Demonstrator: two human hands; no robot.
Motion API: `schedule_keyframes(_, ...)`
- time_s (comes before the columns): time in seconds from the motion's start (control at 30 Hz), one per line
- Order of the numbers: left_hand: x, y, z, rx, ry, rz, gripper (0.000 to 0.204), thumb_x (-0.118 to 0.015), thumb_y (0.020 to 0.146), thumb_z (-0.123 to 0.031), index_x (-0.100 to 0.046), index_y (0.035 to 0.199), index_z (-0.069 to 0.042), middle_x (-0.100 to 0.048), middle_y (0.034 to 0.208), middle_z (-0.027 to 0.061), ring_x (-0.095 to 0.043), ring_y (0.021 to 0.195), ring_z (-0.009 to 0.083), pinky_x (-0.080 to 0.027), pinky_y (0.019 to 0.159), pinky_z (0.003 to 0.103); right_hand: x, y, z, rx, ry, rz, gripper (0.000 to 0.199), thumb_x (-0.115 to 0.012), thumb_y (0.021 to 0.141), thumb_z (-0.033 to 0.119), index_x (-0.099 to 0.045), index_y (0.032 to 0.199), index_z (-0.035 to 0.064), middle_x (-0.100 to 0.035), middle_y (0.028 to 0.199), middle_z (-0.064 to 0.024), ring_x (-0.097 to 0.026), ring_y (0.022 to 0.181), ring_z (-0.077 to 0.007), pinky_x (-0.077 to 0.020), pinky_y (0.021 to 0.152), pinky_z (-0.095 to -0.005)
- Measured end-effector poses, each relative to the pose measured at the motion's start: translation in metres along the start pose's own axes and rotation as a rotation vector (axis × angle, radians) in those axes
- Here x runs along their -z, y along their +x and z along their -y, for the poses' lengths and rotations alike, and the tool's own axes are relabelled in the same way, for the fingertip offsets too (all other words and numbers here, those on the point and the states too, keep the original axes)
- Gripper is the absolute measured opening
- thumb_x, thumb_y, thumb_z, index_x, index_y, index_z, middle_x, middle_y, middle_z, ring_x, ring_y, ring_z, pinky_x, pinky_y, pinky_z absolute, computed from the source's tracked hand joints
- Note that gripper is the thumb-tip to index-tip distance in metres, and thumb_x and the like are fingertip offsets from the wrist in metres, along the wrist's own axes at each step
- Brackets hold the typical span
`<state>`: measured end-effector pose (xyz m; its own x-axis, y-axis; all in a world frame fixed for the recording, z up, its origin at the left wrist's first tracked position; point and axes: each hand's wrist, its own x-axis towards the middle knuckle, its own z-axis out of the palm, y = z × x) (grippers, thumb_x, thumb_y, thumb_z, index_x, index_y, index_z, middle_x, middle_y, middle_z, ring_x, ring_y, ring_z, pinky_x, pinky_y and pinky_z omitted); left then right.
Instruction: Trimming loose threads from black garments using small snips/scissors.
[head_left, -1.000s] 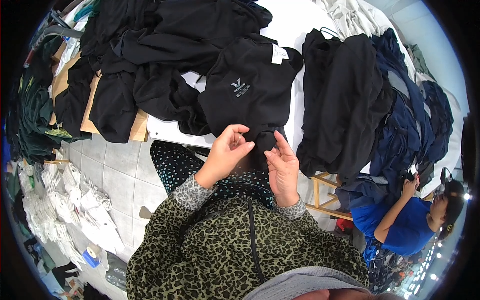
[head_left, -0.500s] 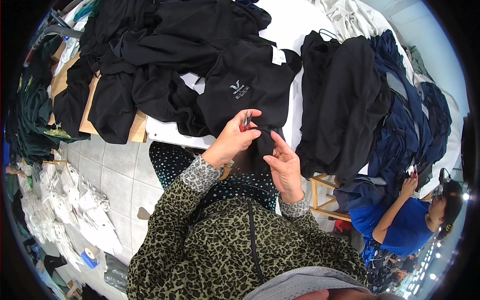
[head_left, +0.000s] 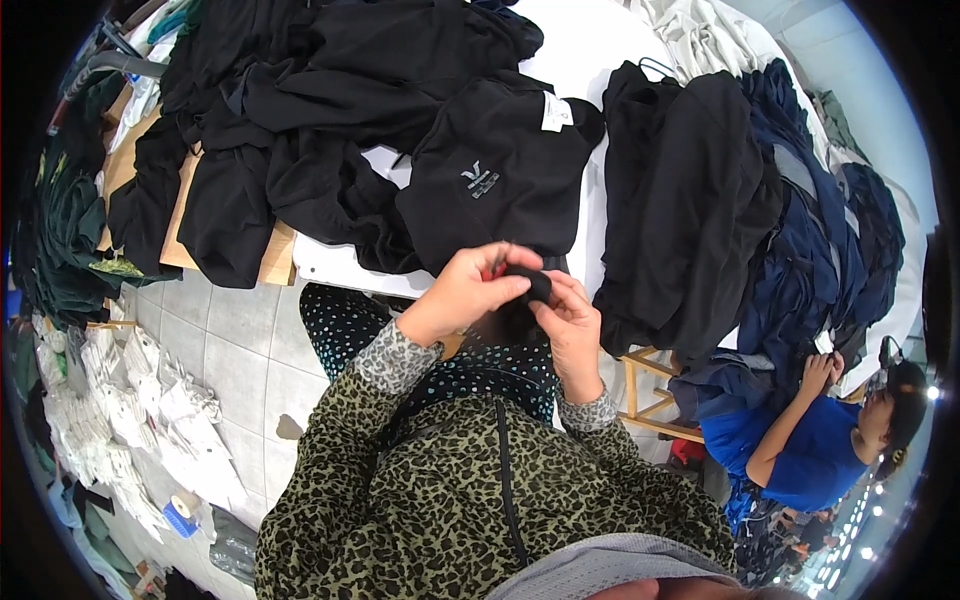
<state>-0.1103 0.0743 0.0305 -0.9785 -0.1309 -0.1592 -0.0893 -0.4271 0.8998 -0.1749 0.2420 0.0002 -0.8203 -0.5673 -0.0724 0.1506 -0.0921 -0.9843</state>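
Note:
A black garment (head_left: 500, 190) lies on the white table in front of me, with a small pale print and a white label at its far edge. One dark edge of it hangs over the table's near side. My left hand (head_left: 465, 292) is closed, pinching that edge between thumb and fingers. The red-handled snips seen in this hand a moment before are hidden or blurred now. From the other side, my right hand (head_left: 572, 325) pinches the same bunched black cloth. Fingertips of both hands are close together around it.
Heaps of black clothing (head_left: 350, 60) cover the table's left and far side. To the right lie another black pile (head_left: 680, 200) and navy garments (head_left: 810, 220). A person in a blue top (head_left: 810, 450) works there. White items (head_left: 130, 420) are heaped at the lower left.
My left hand has tilted down and the snips' blades no longer show. Both hands have drawn closer together, and the cloth between them is more bunched. The nearby person's hands have moved together.

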Motion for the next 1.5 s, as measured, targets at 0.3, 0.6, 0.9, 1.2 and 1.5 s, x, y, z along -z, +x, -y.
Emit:
schedule_keyframes(0.3, -0.012, -0.031, 0.022, -0.491, 0.707, 0.116, 0.023, -0.063, 0.07, 0.009, -0.066, 0.09, -0.003, -0.056, 0.09, 0.0059, -0.056, 0.062, 0.0144, -0.045, 0.055, 0.025, 0.005, -0.002, 0.006, -0.226, 0.402, -0.168, 0.024, -0.05, 0.089, 0.0, -0.061, 0.11, -0.0031, -0.065, 0.091, -0.0056, -0.057, 0.069, -0.0066, -0.0462, 0.064, -0.0195)
schedule_keyframes(0.6, 0.001, -0.04, 0.033, -0.358, 0.72, 0.074, 0.02, -0.061, 0.072, 0.007, -0.066, 0.09, -0.001, -0.058, 0.099, 0.0072, -0.063, 0.073, 0.0173, -0.05, 0.062, 0.026, -0.001, 0.0, 0.024, -0.267, 0.576, -0.257, 0.032, -0.055, 0.085, -0.005, -0.056, 0.117, -0.0065, -0.062, 0.091, -0.005, -0.058, 0.08, -0.0084, -0.0462, 0.072, -0.0192)
schedule_keyframes(0.9, -0.008, -0.025, 0.03, 0.118, 0.096, -0.196, 0.021, -0.063, 0.086, -0.01, -0.061, 0.102, 0.004, -0.06, 0.08, 0.0017, -0.055, 0.059, 0.0067, -0.045, 0.056, 0.02, -0.005, -0.009, 0.018, -0.198, 0.455, -0.247, 0.037, -0.061, 0.081, -0.008, -0.056, 0.118, -0.0056, -0.06, 0.087, -0.0023, -0.05, 0.069, -0.0051, -0.0402, 0.06, -0.0174)
schedule_keyframes(1.2, -0.01, -0.019, 0.038, 0.265, -0.259, -0.11, 0.011, -0.062, 0.088, -0.015, -0.055, 0.087, -0.006, -0.045, 0.062, -0.0073, -0.036, 0.047, 0.001, -0.023, 0.039, 0.017, -0.009, -0.015, 0.021, -0.191, 0.417, -0.221, 0.036, -0.061, 0.082, -0.006, -0.056, 0.118, -0.0044, -0.062, 0.087, -0.0037, -0.059, 0.079, -0.0101, -0.0489, 0.073, -0.0215)
schedule_keyframes(1.5, -0.006, -0.022, 0.031, 0.287, -0.241, -0.099, 0.011, -0.061, 0.089, -0.016, -0.055, 0.086, -0.007, -0.044, 0.061, -0.0083, -0.034, 0.047, 0.0005, -0.022, 0.039, 0.018, -0.005, -0.015, 0.013, -0.166, 0.452, -0.259, 0.034, -0.055, 0.084, -0.009, -0.054, 0.118, -0.0079, -0.061, 0.107, -0.0137, -0.061, 0.094, -0.019, -0.0497, 0.086, -0.0304)
